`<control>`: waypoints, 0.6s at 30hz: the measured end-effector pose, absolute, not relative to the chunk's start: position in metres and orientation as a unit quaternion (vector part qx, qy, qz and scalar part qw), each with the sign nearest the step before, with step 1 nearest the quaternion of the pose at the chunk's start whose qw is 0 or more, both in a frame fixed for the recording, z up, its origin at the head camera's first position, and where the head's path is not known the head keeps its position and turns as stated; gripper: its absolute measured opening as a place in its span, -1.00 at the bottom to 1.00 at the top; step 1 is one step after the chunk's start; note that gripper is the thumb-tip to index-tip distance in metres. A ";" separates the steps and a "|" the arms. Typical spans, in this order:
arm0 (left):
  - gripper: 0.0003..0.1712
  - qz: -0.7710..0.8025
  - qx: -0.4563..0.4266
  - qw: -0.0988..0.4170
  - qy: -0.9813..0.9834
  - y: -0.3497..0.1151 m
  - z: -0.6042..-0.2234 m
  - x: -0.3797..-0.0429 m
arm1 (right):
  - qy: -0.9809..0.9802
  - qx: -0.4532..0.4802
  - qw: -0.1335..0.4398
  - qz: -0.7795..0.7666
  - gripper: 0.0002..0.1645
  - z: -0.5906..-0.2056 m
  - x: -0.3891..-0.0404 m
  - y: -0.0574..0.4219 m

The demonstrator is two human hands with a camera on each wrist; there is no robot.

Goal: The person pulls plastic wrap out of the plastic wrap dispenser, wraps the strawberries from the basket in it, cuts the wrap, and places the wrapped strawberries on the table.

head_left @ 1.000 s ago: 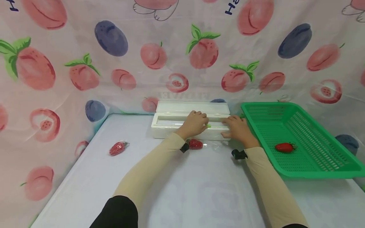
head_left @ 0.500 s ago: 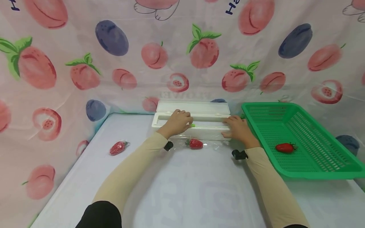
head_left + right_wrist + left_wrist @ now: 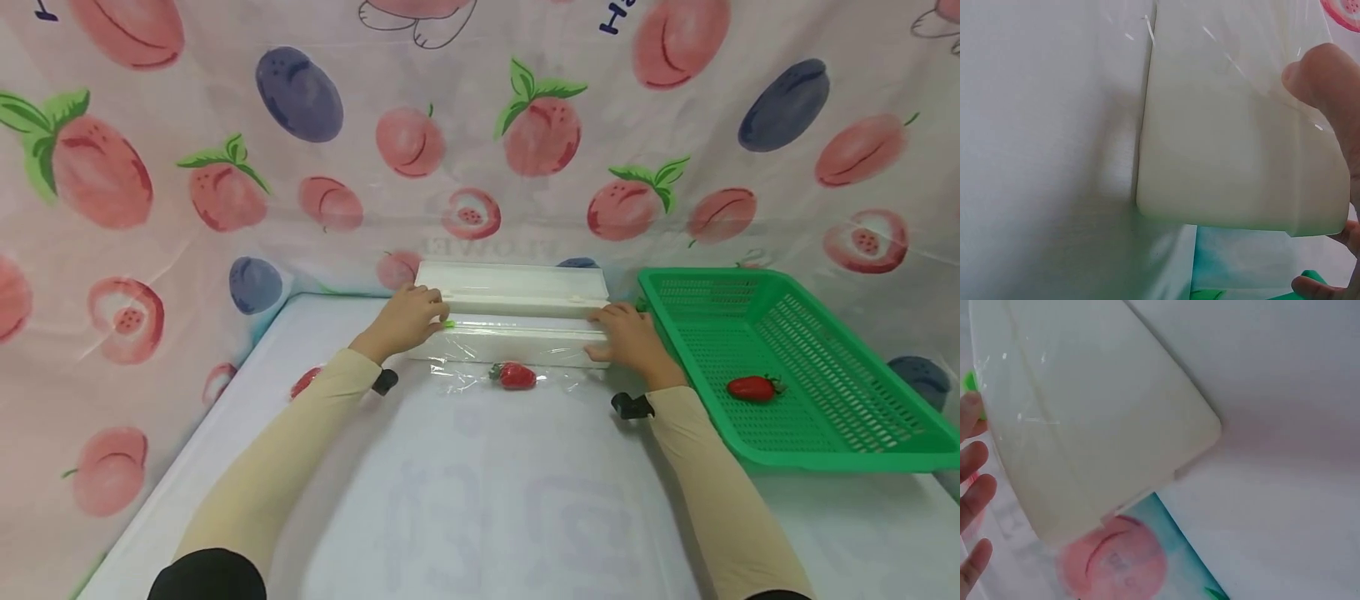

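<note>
A white cling film dispenser [image 3: 525,348] lies across the table's back with its lid [image 3: 517,279] raised. My left hand [image 3: 406,321] is at its left end, a digit against the small green slide cutter [image 3: 449,324]; the other fingers are bent toward the top. With the thumb in front and fingers over the top, my right hand [image 3: 630,342] grips the right end. Clear film [image 3: 453,377] hangs down the front onto the table. On or under that film, which I cannot tell, lies a red strawberry [image 3: 516,376] with green leaves.
A green perforated basket [image 3: 832,450] stands on the right, one strawberry [image 3: 752,388] inside. Left of the dispenser another strawberry [image 3: 303,382] is partly hidden by my left sleeve. A fruit-printed cloth [image 3: 465,100] hangs behind the white table [image 3: 480,500].
My left hand has slid leftward along the dispenser with the green cutter, from near the middle to the left end. The strawberry in front is now uncovered. My right hand has stayed put.
</note>
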State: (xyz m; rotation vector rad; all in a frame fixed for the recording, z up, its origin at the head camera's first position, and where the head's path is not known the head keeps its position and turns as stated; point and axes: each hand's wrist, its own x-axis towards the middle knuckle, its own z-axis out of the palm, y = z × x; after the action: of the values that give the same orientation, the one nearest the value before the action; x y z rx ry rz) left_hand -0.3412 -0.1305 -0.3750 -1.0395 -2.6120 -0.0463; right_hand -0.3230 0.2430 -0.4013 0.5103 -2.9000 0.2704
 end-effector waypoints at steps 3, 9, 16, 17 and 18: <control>-0.92 -0.019 -0.363 0.164 -0.917 -0.141 -0.377 -0.341 | -0.976 0.175 0.090 0.092 -0.39 -0.403 -0.324 0.242; -0.92 -0.029 -0.339 0.171 -0.925 -0.161 -0.378 -0.340 | -0.979 0.166 0.079 0.093 -0.39 -0.402 -0.324 0.243; -0.90 -0.037 -0.319 0.175 -0.931 -0.180 -0.375 -0.339 | -0.979 0.156 0.057 0.116 -0.39 -0.401 -0.325 0.245; -0.90 -0.037 -0.312 0.171 -0.934 -0.181 -0.375 -0.338 | -0.979 0.155 0.051 0.124 -0.39 -0.401 -0.326 0.246; -0.90 -0.038 -0.305 0.164 -0.937 -0.182 -0.374 -0.338 | -0.978 0.153 0.044 0.133 -0.38 -0.401 -0.326 0.247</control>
State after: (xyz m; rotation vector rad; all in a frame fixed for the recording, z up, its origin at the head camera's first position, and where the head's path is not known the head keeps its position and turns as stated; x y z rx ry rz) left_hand -0.3380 -0.1816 -0.3741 -0.8688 -2.6717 -0.1073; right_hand -0.3261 0.2466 -0.4008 0.4688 -2.9908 0.4065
